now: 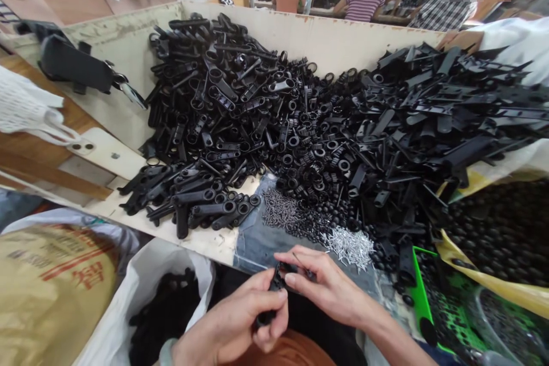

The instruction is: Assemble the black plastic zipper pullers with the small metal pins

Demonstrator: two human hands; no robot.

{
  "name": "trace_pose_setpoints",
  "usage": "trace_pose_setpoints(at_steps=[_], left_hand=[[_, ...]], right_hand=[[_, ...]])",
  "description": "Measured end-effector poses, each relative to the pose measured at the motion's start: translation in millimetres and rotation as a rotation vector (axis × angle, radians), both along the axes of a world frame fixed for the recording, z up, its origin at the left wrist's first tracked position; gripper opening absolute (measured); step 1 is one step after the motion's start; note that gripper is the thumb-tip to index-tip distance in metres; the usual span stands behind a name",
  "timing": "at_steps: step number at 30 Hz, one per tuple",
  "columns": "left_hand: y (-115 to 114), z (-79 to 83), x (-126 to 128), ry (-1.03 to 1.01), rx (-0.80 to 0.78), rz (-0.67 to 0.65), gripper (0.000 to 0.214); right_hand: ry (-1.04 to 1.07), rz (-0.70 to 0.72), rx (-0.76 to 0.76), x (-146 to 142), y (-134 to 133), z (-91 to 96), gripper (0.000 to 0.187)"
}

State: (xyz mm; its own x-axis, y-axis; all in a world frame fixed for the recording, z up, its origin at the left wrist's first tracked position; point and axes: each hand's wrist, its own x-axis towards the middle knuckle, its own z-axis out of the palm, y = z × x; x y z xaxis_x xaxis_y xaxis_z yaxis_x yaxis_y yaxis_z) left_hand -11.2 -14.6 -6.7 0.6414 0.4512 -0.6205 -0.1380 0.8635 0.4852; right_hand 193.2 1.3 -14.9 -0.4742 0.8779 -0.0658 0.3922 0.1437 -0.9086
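Note:
My left hand [240, 320] is closed around a black plastic part [274, 289] held upright near the bottom middle of the view. My right hand [326, 286] pinches the top of the same part, and a thin metal pin sticks out between its fingers. Both hands hover over my lap, just in front of the workbench edge. Right behind them lie a small heap of silver pins [349, 243] and a patch of small dark springs [281, 211].
A big pile of black plastic parts [300, 126] fills the walled bench [326, 40]. Assembled black handles [193, 194] lie front left. A white bag [141, 297] with black parts sits lower left, a yellow sack of black beads [506, 234] right. Several people sit beyond.

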Motion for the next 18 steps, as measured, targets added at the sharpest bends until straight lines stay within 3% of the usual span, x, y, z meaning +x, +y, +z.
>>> trace_pose_setpoints(at_steps=[12, 18], left_hand=[[1.8, 2.0, 0.6, -0.027, -0.042, -0.005, 0.028], [6.1, 0.5, -2.4, 0.022, -0.031, -0.043, 0.034]], right_hand=[[-0.036, -0.007, -0.010, 0.7, -1.1, -0.6, 0.033], [0.035, -0.049, -0.160, -2.6, -2.3, -7.5, 0.040]])
